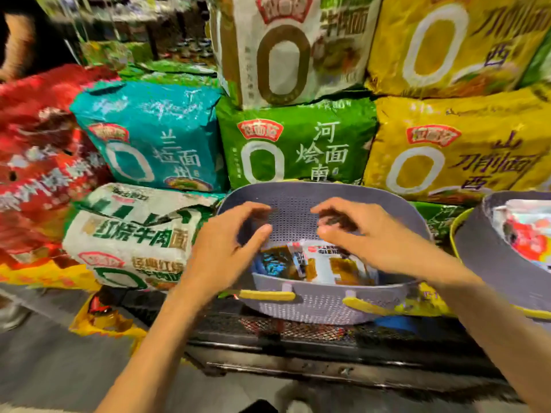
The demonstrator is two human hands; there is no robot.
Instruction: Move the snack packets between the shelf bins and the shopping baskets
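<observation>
1. A grey perforated basket with yellow handles sat at the front edge of a black wire shelf.
2. Snack packets lay in the bottom of this basket, white and dark brown ones overlapping. Their print was too blurred to read.
3. The left hand hovered over the basket's left side, fingers spread and bent. It grasped nothing.
4. The right hand hovered over the basket's right side, just beside the left hand. Its fingers were curved downward above the packets and it looked released, with nothing seen in its grip.
5. Neither hand touched the packets.
6. A second grey basket stood toward the shelf's right end, cut off by the frame. It held red and white packets.
7. Large noodle multipacks were stacked behind the baskets, toward the back of the shelf: a teal pack, a green pack and a yellow pack.
8. A white pack lay just left of the first basket, with a red pack farther left.
</observation>
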